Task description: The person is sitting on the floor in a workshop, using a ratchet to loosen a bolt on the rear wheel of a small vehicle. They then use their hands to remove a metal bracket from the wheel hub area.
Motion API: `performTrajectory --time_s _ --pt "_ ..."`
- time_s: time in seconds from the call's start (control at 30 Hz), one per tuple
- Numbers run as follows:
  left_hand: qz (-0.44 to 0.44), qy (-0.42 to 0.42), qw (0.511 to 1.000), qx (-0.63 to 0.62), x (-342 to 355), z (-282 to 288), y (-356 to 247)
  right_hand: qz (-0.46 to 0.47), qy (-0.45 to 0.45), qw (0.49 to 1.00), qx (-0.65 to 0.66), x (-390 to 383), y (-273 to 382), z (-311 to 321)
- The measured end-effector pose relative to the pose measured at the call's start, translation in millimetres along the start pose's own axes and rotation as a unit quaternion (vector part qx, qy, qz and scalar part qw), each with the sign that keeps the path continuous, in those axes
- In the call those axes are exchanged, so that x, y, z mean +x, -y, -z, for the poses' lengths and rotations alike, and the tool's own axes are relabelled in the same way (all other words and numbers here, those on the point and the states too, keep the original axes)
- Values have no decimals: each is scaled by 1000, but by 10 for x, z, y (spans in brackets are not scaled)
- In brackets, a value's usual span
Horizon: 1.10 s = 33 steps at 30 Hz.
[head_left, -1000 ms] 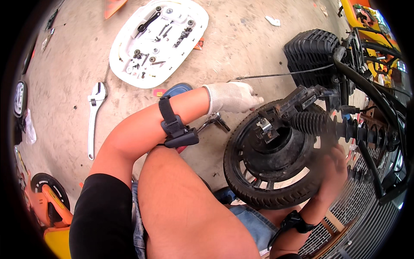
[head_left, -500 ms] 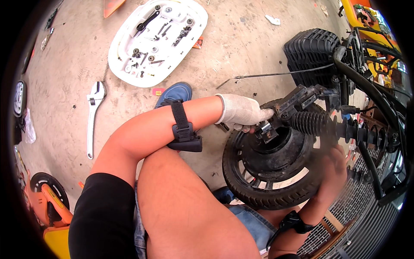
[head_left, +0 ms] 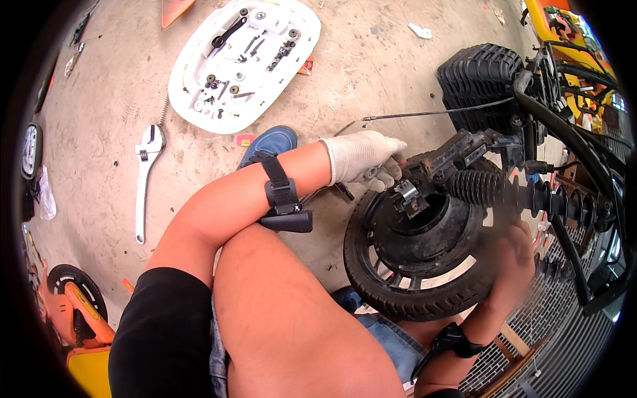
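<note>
My left hand [head_left: 371, 162], in a pale knitted glove, is closed on a small grey metal piece [head_left: 371, 174] just left of the axle bracket [head_left: 410, 198] on a black wheel [head_left: 418, 242]. A tool with a metal shank [head_left: 344, 192] lies partly hidden beneath it. My right hand [head_left: 504, 259] is at the tyre's right side, below a ribbed shock absorber [head_left: 478, 189]; its fingers are too smeared to make out.
A white tray [head_left: 186, 66] of small parts and an adjustable wrench [head_left: 146, 186] lie on the floor. A thin cable [head_left: 438, 111] runs toward black frame tubes [head_left: 567, 136] and a ribbed black part [head_left: 474, 76] at right. An orange vehicle [head_left: 83, 312] stands lower left.
My left hand moved right and down to the axle bracket, then drew slightly back and up-left, now with a small metal piece showing in its fingers. My right hand has barely moved.
</note>
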<state>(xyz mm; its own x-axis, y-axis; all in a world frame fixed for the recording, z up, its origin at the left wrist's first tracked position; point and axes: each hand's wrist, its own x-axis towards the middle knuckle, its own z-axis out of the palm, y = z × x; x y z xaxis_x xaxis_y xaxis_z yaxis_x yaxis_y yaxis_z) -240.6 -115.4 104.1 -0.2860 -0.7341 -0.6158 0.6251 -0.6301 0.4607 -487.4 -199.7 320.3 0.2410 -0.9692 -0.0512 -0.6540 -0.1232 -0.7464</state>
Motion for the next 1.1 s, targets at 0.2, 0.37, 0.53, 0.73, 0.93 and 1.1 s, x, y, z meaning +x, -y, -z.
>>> performTrajectory --time_s 0.2,0.37,0.53,0.73,0.93,1.1 --pt "12 29 998 -55 -246 -11 -127 3 5 1000 4 0 9 -12" --pt "2 46 997 -60 -175 123 -59 -1 11 1000 3 1 15 -5" --pt "-27 66 996 -57 -113 254 -16 1 10 1000 8 1 21 -25" --pt "-44 98 992 -61 -4 261 20 1 4 1000 5 3 -8 4" --pt "-106 58 982 -145 95 167 173 -9 5 1000 13 4 16 -17" --pt "-54 -48 997 36 -169 119 -38 1 10 1000 10 7 6 1"
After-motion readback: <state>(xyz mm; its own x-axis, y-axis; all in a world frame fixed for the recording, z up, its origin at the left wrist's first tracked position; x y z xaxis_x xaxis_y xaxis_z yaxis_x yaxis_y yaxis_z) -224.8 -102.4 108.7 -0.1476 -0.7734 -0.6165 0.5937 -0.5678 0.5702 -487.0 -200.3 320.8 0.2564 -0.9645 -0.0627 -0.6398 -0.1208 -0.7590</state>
